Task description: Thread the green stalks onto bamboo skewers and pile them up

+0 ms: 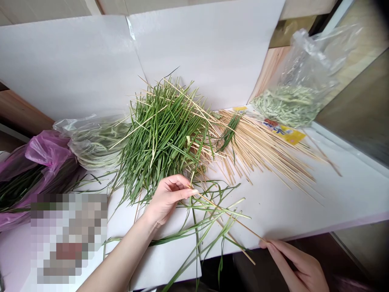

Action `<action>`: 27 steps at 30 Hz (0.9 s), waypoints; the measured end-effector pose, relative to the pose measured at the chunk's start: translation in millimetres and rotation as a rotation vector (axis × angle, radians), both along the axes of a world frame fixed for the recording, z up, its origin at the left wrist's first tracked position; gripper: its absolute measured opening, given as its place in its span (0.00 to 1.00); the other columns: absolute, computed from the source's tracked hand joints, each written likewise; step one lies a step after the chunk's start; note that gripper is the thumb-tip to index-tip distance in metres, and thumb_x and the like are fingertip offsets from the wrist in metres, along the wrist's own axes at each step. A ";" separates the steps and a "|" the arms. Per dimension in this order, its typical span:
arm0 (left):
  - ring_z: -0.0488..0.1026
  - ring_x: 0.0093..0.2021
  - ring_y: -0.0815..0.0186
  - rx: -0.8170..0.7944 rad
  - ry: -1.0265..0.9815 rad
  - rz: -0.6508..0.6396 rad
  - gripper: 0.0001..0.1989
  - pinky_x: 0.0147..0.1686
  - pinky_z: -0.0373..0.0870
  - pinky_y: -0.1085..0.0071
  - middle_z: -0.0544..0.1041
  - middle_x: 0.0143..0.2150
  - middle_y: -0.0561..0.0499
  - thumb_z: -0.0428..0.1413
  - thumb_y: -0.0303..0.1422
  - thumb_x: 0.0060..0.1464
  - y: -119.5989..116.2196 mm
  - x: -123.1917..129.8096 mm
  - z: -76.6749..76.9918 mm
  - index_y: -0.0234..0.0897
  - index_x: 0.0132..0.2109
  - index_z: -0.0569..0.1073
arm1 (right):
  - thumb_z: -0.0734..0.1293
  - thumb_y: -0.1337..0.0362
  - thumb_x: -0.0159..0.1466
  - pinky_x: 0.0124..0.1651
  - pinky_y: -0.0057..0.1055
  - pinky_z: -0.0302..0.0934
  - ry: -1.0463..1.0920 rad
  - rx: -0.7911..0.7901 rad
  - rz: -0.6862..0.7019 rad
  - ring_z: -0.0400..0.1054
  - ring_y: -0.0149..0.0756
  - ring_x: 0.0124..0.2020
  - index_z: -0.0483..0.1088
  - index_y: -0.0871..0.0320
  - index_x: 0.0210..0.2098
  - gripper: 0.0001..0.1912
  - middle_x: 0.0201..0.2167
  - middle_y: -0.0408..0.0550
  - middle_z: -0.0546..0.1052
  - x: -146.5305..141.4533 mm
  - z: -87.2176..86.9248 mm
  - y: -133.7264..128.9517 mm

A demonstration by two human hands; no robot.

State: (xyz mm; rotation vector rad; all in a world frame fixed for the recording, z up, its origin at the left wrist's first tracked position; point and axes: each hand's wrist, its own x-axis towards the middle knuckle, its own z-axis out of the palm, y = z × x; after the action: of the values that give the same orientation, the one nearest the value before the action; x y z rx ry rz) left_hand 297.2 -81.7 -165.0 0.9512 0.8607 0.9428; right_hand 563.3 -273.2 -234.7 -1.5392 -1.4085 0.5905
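Note:
A thin bamboo skewer [240,223] slants down to the right between my two hands. My left hand [167,197] is closed in a pinch at its upper end, thumb and forefinger on a pale green chive stalk [192,177] at the tip. Whether the point pierces the stalk, I cannot tell. Near the table's front edge, my right hand [296,261] grips the skewer's lower end between thumb and fingers. Loose long chive leaves [182,232] lie beneath the skewer, some hanging over the edge. Another skewer [235,240] lies among them.
Behind my left hand rises a heap of chives on skewers [161,129]. Bare skewers [261,146] fan out to its right. A clear bag of pale green strips [288,103] stands back right. At left are another clear bag [94,142] and a pink bag [48,150] of greens.

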 end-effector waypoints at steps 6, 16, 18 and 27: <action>0.71 0.25 0.74 0.031 0.009 -0.043 0.09 0.27 0.68 0.79 0.77 0.26 0.54 0.72 0.26 0.41 -0.6 -1.3 1.0 0.35 0.29 0.79 | 0.66 0.62 0.70 0.42 0.18 0.72 0.004 -0.010 -0.001 0.79 0.39 0.34 0.81 0.54 0.36 0.11 0.35 0.45 0.83 0.4 -0.9 0.3; 0.66 0.26 0.73 0.022 -0.115 0.023 0.10 0.29 0.66 0.78 0.70 0.23 0.55 0.69 0.32 0.47 9.2 -9.1 2.5 0.33 0.28 0.76 | 0.66 0.63 0.70 0.40 0.17 0.71 0.029 0.001 -0.006 0.79 0.38 0.33 0.80 0.53 0.34 0.11 0.34 0.44 0.82 -1.9 3.4 -0.3; 0.66 0.26 0.73 0.004 -0.151 0.032 0.09 0.30 0.66 0.78 0.70 0.24 0.54 0.68 0.33 0.49 11.6 -10.5 2.0 0.33 0.30 0.77 | 0.66 0.63 0.70 0.41 0.17 0.71 0.032 -0.005 0.000 0.79 0.37 0.33 0.80 0.53 0.35 0.11 0.34 0.43 0.82 -1.2 2.3 -1.4; 0.66 0.25 0.74 -0.094 -0.201 0.016 0.08 0.29 0.67 0.78 0.71 0.25 0.54 0.66 0.33 0.53 12.1 -8.0 -4.5 0.32 0.32 0.78 | 0.66 0.63 0.70 0.41 0.17 0.72 0.035 -0.013 0.004 0.79 0.38 0.34 0.80 0.53 0.36 0.10 0.35 0.45 0.82 -0.8 -2.9 -2.7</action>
State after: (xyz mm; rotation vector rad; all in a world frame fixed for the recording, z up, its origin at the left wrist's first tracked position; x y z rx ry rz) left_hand 289.2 -69.6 -169.4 0.7559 0.7368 0.9852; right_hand 562.5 -275.9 -237.5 -1.5293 -1.3841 0.6270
